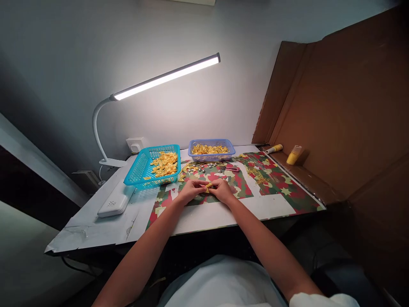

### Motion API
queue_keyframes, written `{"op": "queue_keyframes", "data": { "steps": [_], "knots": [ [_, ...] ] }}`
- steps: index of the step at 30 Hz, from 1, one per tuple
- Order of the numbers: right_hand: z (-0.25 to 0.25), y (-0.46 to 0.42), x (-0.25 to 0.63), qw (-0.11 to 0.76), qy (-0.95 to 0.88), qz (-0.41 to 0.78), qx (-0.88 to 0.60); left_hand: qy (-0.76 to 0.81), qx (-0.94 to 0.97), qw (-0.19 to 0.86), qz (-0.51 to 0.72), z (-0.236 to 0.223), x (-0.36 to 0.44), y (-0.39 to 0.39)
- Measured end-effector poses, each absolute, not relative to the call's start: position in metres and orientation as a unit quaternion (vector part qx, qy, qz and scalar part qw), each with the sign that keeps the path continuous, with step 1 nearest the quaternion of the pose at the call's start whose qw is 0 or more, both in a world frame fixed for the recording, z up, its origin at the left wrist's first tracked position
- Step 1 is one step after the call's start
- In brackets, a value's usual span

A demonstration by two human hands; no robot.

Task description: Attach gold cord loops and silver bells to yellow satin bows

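Observation:
Between my fingertips is a small yellow ribbon bow [208,186], partly covered by the fingers. My left hand [191,189] pinches it from the left, and my right hand [223,191] grips its other side. Just beyond the hands, several small silvery bells [203,171] and yellow ribbon scraps lie on a camouflage-patterned sheet [246,189]. Pink-handled snips [231,169] rest behind my right hand. To the left, a turquoise basket [137,168] holds a heap of yellow ribbon pieces [166,164]. A blue-violet basket [211,158] at the back contains more small golden-yellow pieces [209,149].
A pile of thin gold wire-like pieces [258,175] lies right of the hands. A white power bank [115,202] sits at the left under a lit lamp [169,76]. Cardboard [345,106] walls the right side, near a yellow-filled container [293,155] and a yellow-white tube [275,149].

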State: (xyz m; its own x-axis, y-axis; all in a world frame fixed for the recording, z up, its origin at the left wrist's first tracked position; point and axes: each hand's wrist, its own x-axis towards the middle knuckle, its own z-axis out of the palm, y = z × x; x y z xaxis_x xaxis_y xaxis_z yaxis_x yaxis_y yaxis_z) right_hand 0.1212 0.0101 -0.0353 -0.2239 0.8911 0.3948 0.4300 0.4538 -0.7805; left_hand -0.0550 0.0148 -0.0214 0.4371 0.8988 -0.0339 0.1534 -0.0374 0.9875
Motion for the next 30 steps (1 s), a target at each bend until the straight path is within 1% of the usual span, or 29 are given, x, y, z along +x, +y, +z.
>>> {"op": "queue_keyframes", "data": {
  "steps": [4,6,13,19,22,27,30],
  "knots": [
    [-0.026,0.008,0.129,0.490,-0.694,0.216,-0.481,0.422,0.647,0.548,0.321,-0.028,-0.053,0.019],
    [-0.022,0.007,0.131,0.504,-0.686,0.203,-0.483,0.427,0.650,0.543,0.316,-0.031,-0.053,0.021],
    [-0.017,0.000,0.127,0.475,-0.723,0.219,-0.451,0.420,0.655,0.546,0.311,-0.030,-0.053,0.021],
    [-0.019,0.001,0.120,0.482,-0.732,0.238,-0.418,0.422,0.669,0.529,0.307,-0.031,-0.051,0.022],
    [-0.016,0.003,0.118,0.518,-0.715,0.245,-0.400,0.429,0.679,0.512,0.304,-0.034,-0.050,0.024],
    [-0.009,0.011,0.131,0.625,-0.618,0.248,-0.408,0.438,0.698,0.480,0.301,-0.036,-0.050,0.028],
    [-0.007,0.017,0.142,0.671,-0.564,0.248,-0.411,0.442,0.718,0.448,0.297,-0.034,-0.050,0.028]
  ]
}}
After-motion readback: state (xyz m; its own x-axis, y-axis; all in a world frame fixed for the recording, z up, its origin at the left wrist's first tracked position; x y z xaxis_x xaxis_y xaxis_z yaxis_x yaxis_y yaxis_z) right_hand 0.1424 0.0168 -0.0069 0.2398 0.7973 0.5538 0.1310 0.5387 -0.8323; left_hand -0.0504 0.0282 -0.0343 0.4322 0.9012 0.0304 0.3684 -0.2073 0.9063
